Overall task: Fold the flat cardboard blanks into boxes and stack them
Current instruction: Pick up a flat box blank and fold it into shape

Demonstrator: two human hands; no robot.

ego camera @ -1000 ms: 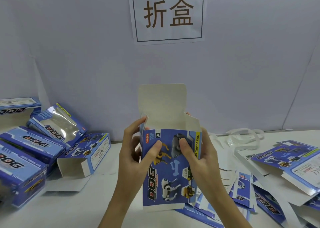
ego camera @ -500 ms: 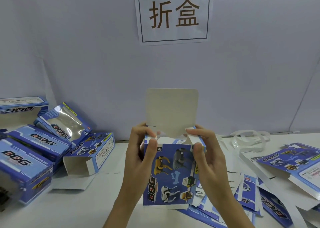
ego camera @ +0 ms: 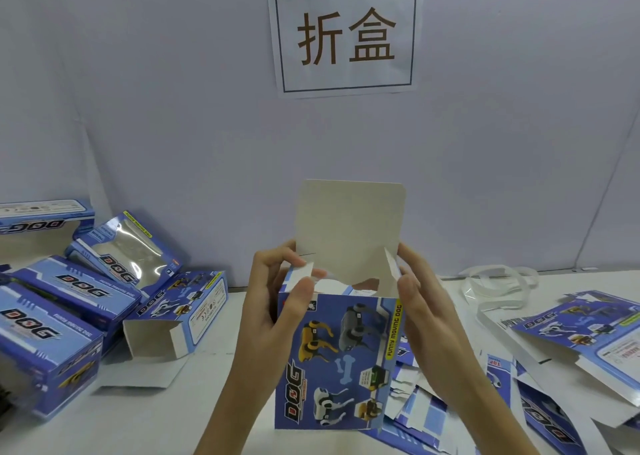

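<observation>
At frame centre the box (ego camera: 337,361) stands upright on the desk (ego camera: 214,416), lid flap raised. The left hand (ego camera: 277,302) pinches the left dust flap; the right hand (ego camera: 420,311) grips the right one. Likely next: fold both inward, then tuck the lid.

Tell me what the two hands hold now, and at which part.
Both hold the upright blue box at its open top: the left hand pinches the left side flap, the right hand the right side flap.
</observation>
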